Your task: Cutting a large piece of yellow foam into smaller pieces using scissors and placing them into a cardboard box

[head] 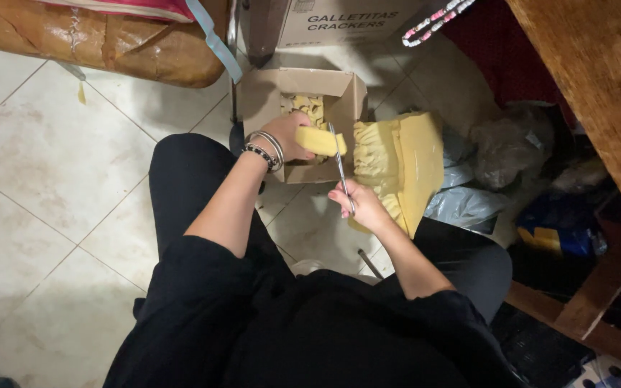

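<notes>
Here the left hand point(287, 135) grips a yellow foam piece point(320, 141) over an open cardboard box point(303, 100), while the right hand point(359, 203) clasps scissors point(339, 162), blades touching the piece.

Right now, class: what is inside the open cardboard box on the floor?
The cardboard box holds yellow foam pieces; the left hand and its foam strip cover the rest.

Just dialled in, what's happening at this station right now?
A seated person in black holds a yellow foam strip in the left hand over a small open cardboard box holding yellow offcuts. The right hand works metal scissors, blades at the strip. A larger yellow foam slab lies beside the box.
</notes>
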